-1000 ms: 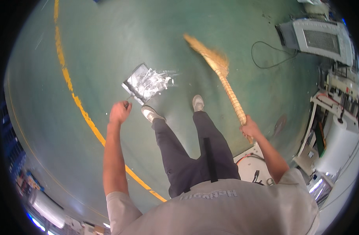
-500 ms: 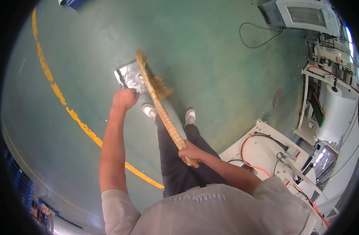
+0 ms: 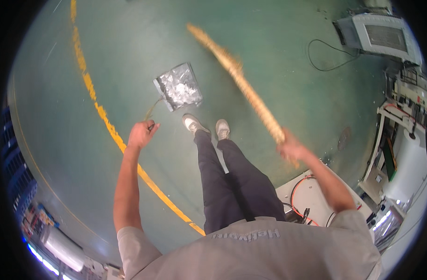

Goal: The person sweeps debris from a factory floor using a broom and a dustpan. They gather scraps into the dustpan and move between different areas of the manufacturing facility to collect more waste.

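Note:
My left hand is closed round the end of a thin handle that runs to a metal dustpan. The pan is silvery, with pale crumpled bits visible in it, and it is just ahead of my shoes. In my right hand, the lower end of a straw broom is gripped. The broom slants up and to the left, its bristle end well apart from the dustpan on the right. Motion blurs the broom and my right hand a little.
A yellow line runs along the green floor at my left. Close on my right stands a pale machine table with orange and black cables. A grey boxy unit with a looped cable sits far right, above a white roll.
The broom has swung up and to the right, away from the dustpan, with my right hand. My left hand has drawn back from the pan, and its handle now shows.

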{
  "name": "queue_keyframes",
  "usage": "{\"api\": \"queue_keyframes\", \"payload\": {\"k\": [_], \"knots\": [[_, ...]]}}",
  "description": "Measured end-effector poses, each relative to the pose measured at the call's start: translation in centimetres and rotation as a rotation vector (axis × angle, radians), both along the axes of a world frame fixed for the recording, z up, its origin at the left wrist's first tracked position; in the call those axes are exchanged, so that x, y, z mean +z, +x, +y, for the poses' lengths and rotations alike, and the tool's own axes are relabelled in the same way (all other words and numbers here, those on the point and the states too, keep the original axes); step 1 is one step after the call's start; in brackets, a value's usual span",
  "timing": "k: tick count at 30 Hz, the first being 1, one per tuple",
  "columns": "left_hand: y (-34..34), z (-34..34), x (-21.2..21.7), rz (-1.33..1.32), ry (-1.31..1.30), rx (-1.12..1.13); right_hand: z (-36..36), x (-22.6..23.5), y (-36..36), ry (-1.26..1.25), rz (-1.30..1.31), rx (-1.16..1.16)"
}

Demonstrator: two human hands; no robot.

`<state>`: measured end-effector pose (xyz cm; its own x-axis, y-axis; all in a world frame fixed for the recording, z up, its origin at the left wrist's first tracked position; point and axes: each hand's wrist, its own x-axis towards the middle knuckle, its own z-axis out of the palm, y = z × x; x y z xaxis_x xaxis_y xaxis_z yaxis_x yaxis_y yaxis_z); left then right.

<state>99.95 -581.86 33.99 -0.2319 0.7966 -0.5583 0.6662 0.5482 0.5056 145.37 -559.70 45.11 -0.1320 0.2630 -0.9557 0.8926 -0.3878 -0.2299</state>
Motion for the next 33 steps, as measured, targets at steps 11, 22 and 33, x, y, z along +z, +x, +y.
{"api": "queue_keyframes", "payload": {"k": [11, 22, 33], "knots": [[11.0, -16.3, 5.7, 0.052, -0.153, 0.613, -1.8, -16.4, -12.9, 0.326, -0.116, 0.677], [14.8, -29.3, 2.9, 0.042, -0.283, 0.705, -10.2, -2.5, 6.4, 0.348, -0.146, 0.935], [15.6, -31.4, -1.9, 0.032, -0.196, 0.472, -36.6, -10.8, 0.0, 0.056, -0.198, 0.501]]}}
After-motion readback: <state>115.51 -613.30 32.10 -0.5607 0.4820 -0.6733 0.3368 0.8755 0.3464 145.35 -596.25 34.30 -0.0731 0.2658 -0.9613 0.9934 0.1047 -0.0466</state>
